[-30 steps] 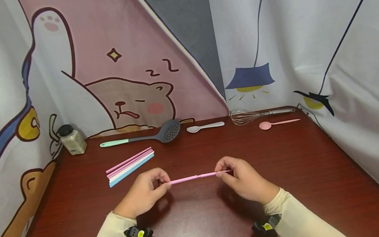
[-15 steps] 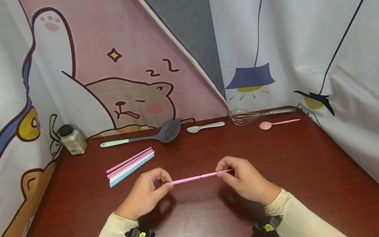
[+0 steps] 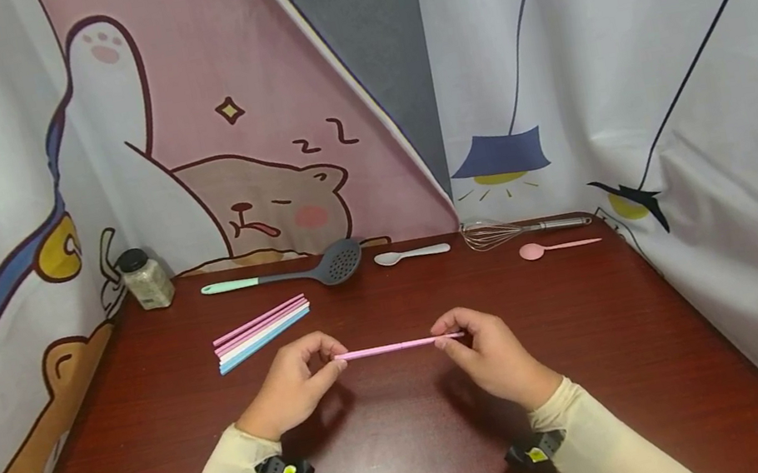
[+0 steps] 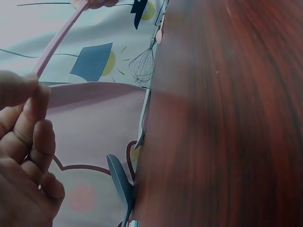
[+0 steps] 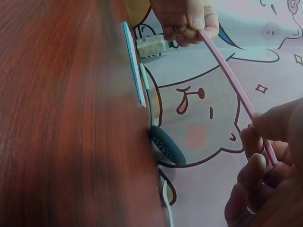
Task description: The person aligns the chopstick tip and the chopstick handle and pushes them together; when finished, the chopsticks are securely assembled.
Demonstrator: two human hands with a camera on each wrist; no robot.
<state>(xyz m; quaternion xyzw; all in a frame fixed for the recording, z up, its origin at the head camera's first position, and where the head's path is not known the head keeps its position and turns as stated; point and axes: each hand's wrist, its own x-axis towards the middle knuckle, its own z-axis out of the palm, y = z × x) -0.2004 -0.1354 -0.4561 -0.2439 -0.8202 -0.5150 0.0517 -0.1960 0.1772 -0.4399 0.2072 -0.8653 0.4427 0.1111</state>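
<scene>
Left hand [image 3: 293,387] and right hand [image 3: 493,353] each pinch one end of a thin pink plastic straw [image 3: 398,346], held level above the dark red wooden table [image 3: 402,452] at frame centre. Both straw tips are hidden behind fingertips. In the left wrist view the right hand is cut off at the top edge.

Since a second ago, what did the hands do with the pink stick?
Both hands, left hand and right hand, lifted the stick a little, and it now looks straighter, with less sag in the middle. Each hand still pinches one end. The straws, ladle, spoons and whisk on the table have not moved.
</scene>
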